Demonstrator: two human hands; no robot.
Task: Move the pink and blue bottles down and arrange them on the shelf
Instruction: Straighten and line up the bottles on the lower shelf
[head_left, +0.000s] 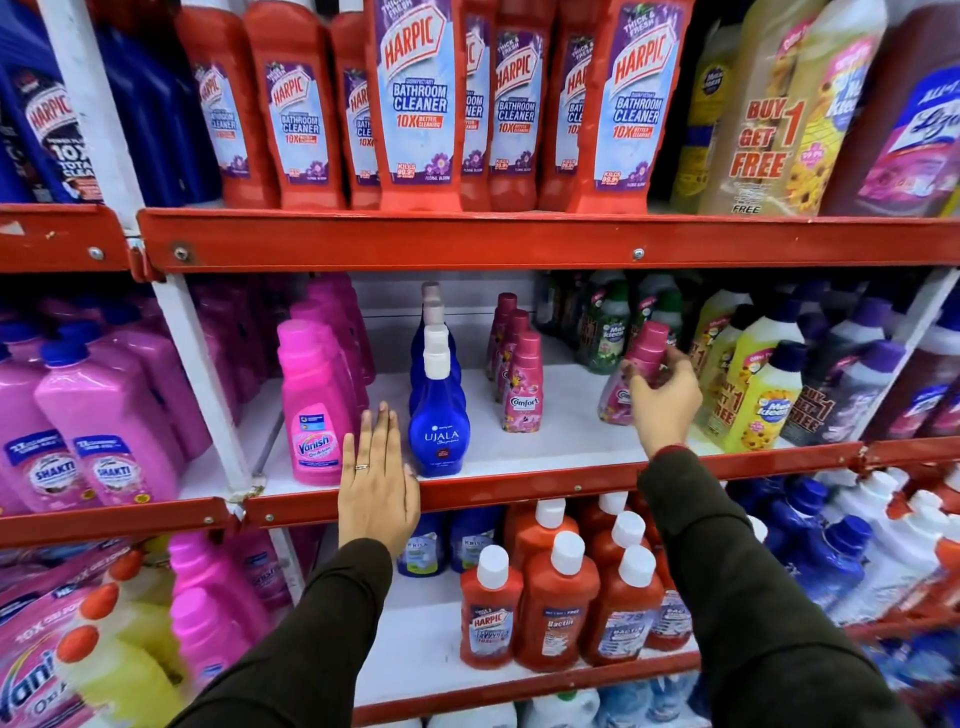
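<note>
On the middle shelf stand a row of pink Vanish bottles, a row of blue Ujala bottles with white caps, and a row of small pink Comfort bottles. My right hand grips a separate small pink Comfort bottle, tilted, at the right of the shelf. My left hand is flat with fingers extended, resting at the shelf's red front edge between the front Vanish bottle and the front Ujala bottle, holding nothing.
Red Harpic bottles fill the shelf above. Yellow and purple Max Kleen bottles crowd the right of the middle shelf. Pink Shakti bottles stand at left. Red Harpic and Bactin bottles fill the shelf below.
</note>
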